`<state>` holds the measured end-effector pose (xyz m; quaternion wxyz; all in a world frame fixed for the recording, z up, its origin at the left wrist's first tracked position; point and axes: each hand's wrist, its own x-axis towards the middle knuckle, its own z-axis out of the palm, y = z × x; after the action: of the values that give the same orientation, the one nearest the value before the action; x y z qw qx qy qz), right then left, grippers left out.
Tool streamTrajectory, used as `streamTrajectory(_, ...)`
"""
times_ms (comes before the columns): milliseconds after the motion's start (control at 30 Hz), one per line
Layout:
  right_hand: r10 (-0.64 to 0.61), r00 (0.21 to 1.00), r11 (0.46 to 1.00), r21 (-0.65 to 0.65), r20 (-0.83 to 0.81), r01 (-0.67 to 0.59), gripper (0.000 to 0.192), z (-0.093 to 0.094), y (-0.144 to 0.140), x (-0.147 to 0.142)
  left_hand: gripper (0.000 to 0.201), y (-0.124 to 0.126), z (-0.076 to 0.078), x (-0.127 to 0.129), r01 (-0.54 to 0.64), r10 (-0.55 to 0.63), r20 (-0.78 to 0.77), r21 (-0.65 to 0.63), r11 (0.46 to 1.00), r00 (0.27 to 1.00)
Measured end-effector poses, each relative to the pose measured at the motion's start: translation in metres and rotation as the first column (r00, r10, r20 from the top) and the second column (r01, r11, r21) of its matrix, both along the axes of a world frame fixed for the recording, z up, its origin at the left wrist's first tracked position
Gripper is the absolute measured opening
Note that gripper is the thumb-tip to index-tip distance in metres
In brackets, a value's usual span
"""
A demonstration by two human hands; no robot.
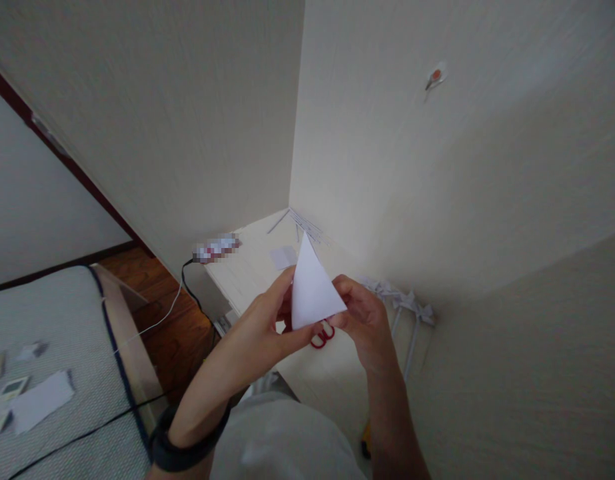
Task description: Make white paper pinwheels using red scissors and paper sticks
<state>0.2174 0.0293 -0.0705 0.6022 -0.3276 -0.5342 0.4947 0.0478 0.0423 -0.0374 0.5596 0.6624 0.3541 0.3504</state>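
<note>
A white sheet of paper [312, 287], folded or curved to a pointed top, is held up between both hands above the table. My left hand [267, 327] grips its left side and lower edge, thumb in front and the other fingers partly hidden behind. At the lower right corner, my right hand [360, 313] pinches the paper between thumb and fingers. Red-handled scissors [322, 335] lie on the table just below the paper, their blades hidden. A small white paper piece [284, 257] rests behind my left hand.
Thin paper sticks [304, 223] lie in the table's far corner. White folded paper shapes on sticks [410, 307] stand along the right wall. A power strip [217, 248] with cables sits at the table's left edge. Left is a bed [52, 313] holding papers and a remote control.
</note>
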Motion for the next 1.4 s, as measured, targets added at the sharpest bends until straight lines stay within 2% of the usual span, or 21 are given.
streamTrajectory(133,0.035,0.998,0.999,0.042,-0.057,-0.033,0.03,-0.004,0.003,0.002,0.045,-0.003,0.009,0.001,0.067,-0.054,0.103,-0.12,0.991,0.993)
streamTrajectory(267,0.024,0.997,0.998,0.064,-0.076,-0.019,0.029,-0.002,0.002,0.001,0.047,-0.004,0.01,0.001,0.098,-0.074,0.132,-0.185,0.978,0.988)
streamTrajectory(400,-0.004,0.998,0.999,0.048,-0.063,0.008,0.033,0.001,0.002,0.0,0.043,-0.005,0.008,-0.001,0.112,-0.095,0.106,-0.173,0.979,0.99)
streamTrajectory(467,-0.018,0.999,0.997,0.068,-0.048,0.021,0.034,0.001,0.002,0.0,0.049,-0.006,0.008,-0.003,0.123,-0.108,0.094,-0.173,0.977,0.99)
streamTrajectory(567,0.001,0.999,0.995,0.098,-0.042,0.003,0.025,0.003,-0.001,0.0,0.061,-0.007,0.008,-0.004,0.139,-0.123,0.093,-0.186,0.973,0.988)
streamTrajectory(700,0.001,1.0,0.995,0.102,-0.008,0.0,0.017,0.007,-0.006,-0.001,0.056,-0.007,0.008,-0.005,0.136,-0.119,0.1,-0.189,0.972,0.988)
streamTrajectory(1000,-0.085,0.996,0.993,0.087,0.033,0.081,0.022,0.005,-0.005,0.004,0.06,-0.008,0.008,-0.008,0.183,-0.132,0.284,-0.16,0.97,0.95)
streamTrajectory(1167,-0.084,0.994,0.993,0.086,0.072,0.077,0.017,0.002,-0.004,0.007,0.045,-0.01,0.011,-0.01,0.025,-0.018,0.173,-0.037,0.999,0.985)
streamTrajectory(1300,-0.095,0.988,0.993,0.087,0.118,0.085,0.012,0.001,-0.004,0.008,0.019,-0.009,0.008,-0.009,-0.125,0.123,0.032,0.077,0.989,0.992)
streamTrajectory(1400,-0.072,0.991,0.992,0.108,0.11,0.061,0.011,0.003,-0.005,0.009,0.025,-0.006,0.004,-0.008,-0.188,0.194,-0.049,0.101,0.977,0.98)
